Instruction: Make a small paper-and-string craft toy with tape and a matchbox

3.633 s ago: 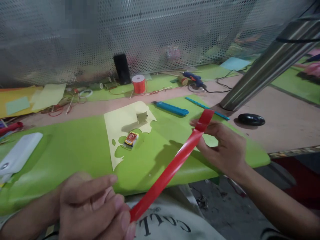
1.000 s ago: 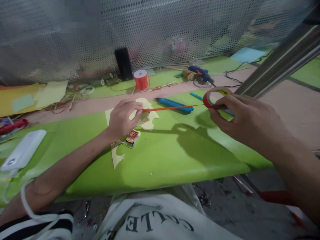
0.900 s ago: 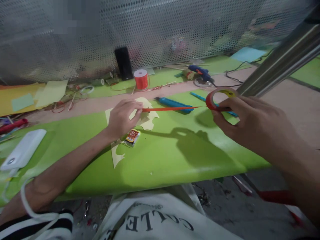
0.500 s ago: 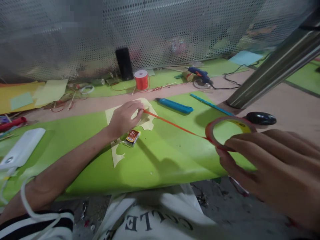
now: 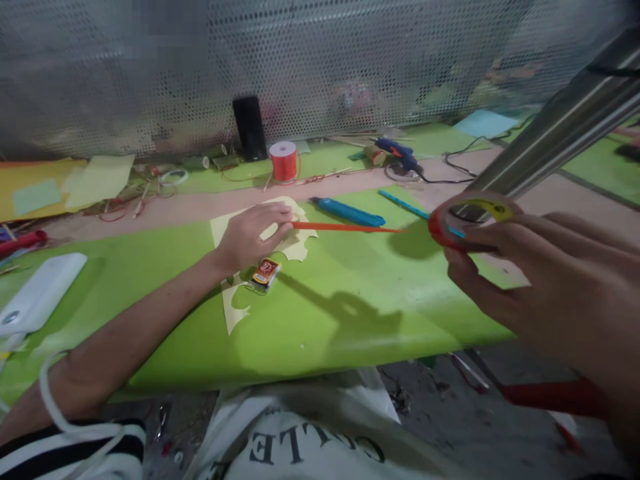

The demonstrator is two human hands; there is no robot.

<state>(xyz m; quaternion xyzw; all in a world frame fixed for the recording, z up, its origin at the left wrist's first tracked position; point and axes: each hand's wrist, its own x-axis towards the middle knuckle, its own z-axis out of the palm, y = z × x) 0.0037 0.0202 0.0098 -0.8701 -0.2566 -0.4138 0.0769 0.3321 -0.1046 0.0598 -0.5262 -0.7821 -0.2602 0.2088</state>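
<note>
Since half a second ago the right hand (image 5: 545, 280) has lifted the red tape roll (image 5: 470, 220) up and away from the body, so the pulled-out strip (image 5: 345, 228) now runs level rather than slanting down. The fingers of that hand are clamped on the roll's rim, just past the near right edge of the green mat (image 5: 320, 313), over the gap above the floor. The left hand (image 5: 253, 233) pinches the strip's free end with its fingertips together, pressing it to the yellow cut paper (image 5: 235, 230) on the mat. A small orange packet (image 5: 263, 273) lies just beside that wrist. The mat's middle is bare between the hands. Beyond the strip lie a blue utility knife (image 5: 350, 212) and a blue pen. Farther back stand an orange thread spool (image 5: 283, 160), a blue glue gun (image 5: 395, 150) and a black phone (image 5: 250, 127) against the perforated metal screen (image 5: 350, 60). A white power bank (image 5: 40, 293) sits far left.
</note>
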